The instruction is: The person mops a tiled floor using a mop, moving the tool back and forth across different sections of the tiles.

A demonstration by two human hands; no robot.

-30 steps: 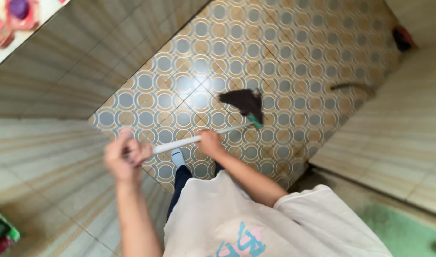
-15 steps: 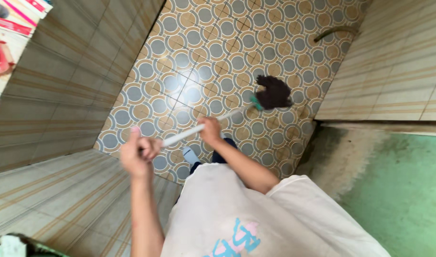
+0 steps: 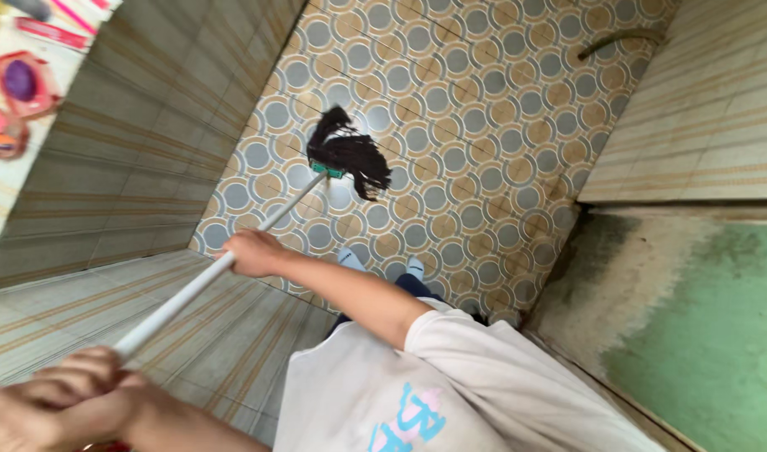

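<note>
You are holding a mop [image 3: 233, 268] with a long white handle that runs from 7 o'clock, low in the view, up to a dark, stringy head [image 3: 350, 155] just above centre. A small green collar joins handle to head. The strands lie spread on the patterned floor [image 3: 484, 125], fanned toward 3 o'clock, and the floor around them shines as if wet.

Your right hand [image 3: 251, 253] has its grip clamped round the handle about midway along, fingers wrapped over the top. Your left hand [image 3: 61, 402], blurred at 8 o'clock, is closed on the handle's upper end.

The floor is tiled in grey and tan circles. Striped tiled walls [image 3: 132, 125] close it in at 9 o'clock and at 2 o'clock, leaving a narrow strip. Your feet in pale socks [image 3: 350, 259] stand on the tiles just below centre, near the mop head but apart from it. A green, stained surface [image 3: 701, 335] fills the view at 4 o'clock.

At 10 o'clock a ledge [image 3: 7, 180] carries small pink containers [image 3: 19, 79]; one shows something purple inside, the rest is too blurred to tell. A curved dark thing [image 3: 622, 38] lies by the wall at 1 o'clock.
</note>
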